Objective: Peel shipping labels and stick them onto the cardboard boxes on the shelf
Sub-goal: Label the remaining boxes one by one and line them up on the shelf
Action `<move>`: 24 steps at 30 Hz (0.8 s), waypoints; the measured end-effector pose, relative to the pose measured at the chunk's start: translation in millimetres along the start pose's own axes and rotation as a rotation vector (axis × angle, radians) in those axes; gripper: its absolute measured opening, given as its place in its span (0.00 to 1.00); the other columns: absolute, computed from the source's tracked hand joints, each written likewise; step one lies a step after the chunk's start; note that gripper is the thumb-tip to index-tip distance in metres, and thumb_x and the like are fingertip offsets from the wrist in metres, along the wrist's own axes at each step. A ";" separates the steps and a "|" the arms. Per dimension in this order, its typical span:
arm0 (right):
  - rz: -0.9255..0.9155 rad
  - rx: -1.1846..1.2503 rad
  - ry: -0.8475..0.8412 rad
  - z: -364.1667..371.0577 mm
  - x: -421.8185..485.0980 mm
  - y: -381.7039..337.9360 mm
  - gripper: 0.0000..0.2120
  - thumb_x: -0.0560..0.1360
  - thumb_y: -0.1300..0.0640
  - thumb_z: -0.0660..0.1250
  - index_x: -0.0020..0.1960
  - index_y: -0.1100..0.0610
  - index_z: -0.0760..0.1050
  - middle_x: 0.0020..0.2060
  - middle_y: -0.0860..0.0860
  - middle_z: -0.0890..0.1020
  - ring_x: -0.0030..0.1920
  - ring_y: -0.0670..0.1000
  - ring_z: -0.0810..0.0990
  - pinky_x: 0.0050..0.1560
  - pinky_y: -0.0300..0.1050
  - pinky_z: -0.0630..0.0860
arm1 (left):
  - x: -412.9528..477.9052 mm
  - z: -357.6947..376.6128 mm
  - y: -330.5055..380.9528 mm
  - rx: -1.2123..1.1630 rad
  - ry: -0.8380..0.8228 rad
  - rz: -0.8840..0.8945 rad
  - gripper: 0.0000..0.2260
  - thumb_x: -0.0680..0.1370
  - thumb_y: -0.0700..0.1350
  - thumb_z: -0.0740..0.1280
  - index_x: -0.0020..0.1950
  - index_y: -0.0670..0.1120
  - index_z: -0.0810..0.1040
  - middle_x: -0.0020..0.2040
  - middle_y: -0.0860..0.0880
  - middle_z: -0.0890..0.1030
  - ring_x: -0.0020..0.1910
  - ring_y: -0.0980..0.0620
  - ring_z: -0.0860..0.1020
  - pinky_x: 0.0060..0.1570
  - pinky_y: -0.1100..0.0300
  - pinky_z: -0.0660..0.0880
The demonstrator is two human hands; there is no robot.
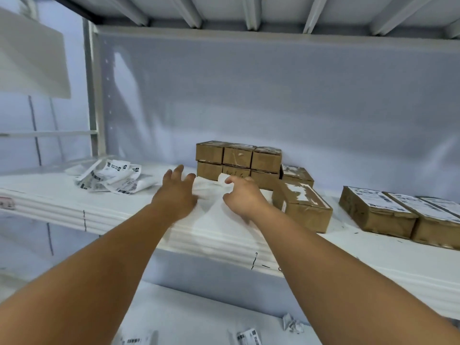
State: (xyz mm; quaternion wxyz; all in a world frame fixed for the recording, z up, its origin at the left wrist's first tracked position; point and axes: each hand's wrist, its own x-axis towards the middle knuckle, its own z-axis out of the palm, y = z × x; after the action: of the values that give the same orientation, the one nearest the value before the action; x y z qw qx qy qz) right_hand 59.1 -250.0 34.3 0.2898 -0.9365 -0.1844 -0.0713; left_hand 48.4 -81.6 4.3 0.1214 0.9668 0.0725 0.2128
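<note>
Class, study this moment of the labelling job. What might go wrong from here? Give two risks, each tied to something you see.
1. The white sheet is rucked up between the left hand and the right hand; it may crease or tear.
2. The stacked boxes stand just behind both hands, so a tug might knock them.

place: likely warehouse storeroom | metal shelf (119, 212) | labelled cardboard boxes (375, 215)

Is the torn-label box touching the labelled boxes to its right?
Apart. The head view shows bare white shelf between the torn-label box and the labelled boxes.
</note>
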 end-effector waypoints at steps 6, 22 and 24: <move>0.148 -0.119 -0.014 7.6 55.5 -2.6 0.24 0.77 0.57 0.58 0.73 0.52 0.64 0.69 0.54 0.70 0.69 0.57 0.67 0.67 0.48 0.66 | 5.8 -1.1 -12.2 -0.404 0.012 -0.006 0.42 0.68 0.63 0.71 0.76 0.55 0.54 0.77 0.47 0.54 0.76 0.49 0.52 0.73 0.49 0.55; -0.118 0.360 0.448 77.3 58.5 -68.4 0.11 0.80 0.51 0.57 0.55 0.54 0.76 0.55 0.52 0.75 0.61 0.52 0.70 0.47 0.41 0.63 | 1.2 -12.7 -21.7 -0.545 0.480 -0.130 0.19 0.75 0.29 0.55 0.62 0.41 0.75 0.61 0.42 0.76 0.60 0.46 0.73 0.56 0.61 0.66; -0.150 0.351 0.438 79.0 52.9 -64.6 0.12 0.80 0.48 0.58 0.53 0.54 0.77 0.54 0.51 0.74 0.60 0.50 0.70 0.48 0.40 0.64 | 0.6 -15.2 -28.9 -0.424 0.557 -0.155 0.20 0.74 0.29 0.55 0.62 0.42 0.75 0.62 0.43 0.73 0.61 0.44 0.71 0.54 0.54 0.68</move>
State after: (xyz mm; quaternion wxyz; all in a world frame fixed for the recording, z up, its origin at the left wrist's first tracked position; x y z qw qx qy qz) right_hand 84.9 -139.6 15.4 0.4743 -0.8180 -0.1959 -0.2600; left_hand 39.9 -50.6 10.3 0.3109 0.8166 0.1301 0.4685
